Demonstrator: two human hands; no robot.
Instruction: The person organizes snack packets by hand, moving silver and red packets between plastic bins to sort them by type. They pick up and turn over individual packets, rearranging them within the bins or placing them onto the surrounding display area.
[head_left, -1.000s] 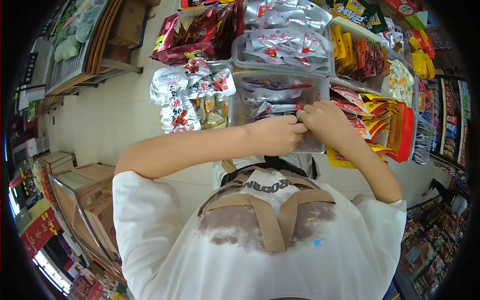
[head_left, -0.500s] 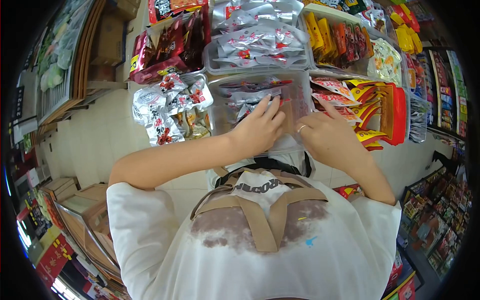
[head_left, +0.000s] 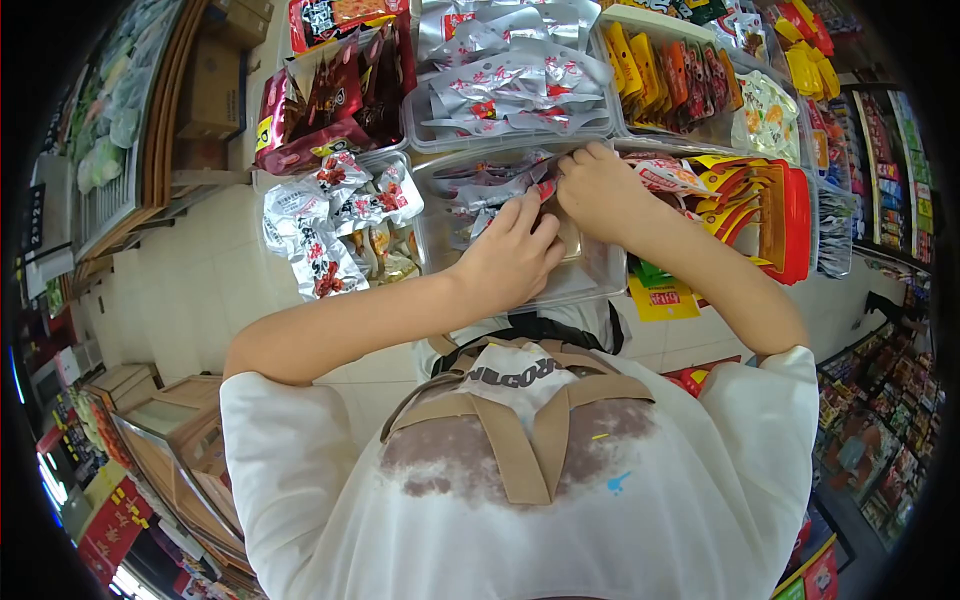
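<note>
In front of me a clear plastic bin (head_left: 590,285) holds several silver and dark snack packets (head_left: 487,188) standing toward its left side. My left hand (head_left: 512,250) reaches over the front of the bin, its bent fingers closed at the near edge of a packet with a red end. My right hand (head_left: 605,195) is inside the bin's right part, with fingers curled at the right ends of the packets. Its fingertips are partly hidden, so the exact grip does not show fully.
Left of the bin lie white and silver snack packs (head_left: 320,235). Behind stands a tub of silver pouches (head_left: 520,85), beside a maroon box (head_left: 335,95). Yellow packets in a red box (head_left: 795,225) stand to the right. A wooden-edged produce shelf (head_left: 150,130) is at far left.
My right hand has moved left and away from me, from the bin's right rim to the packets inside. My left hand has shifted slightly nearer me. A yellow packet below the right arm has come into view.
</note>
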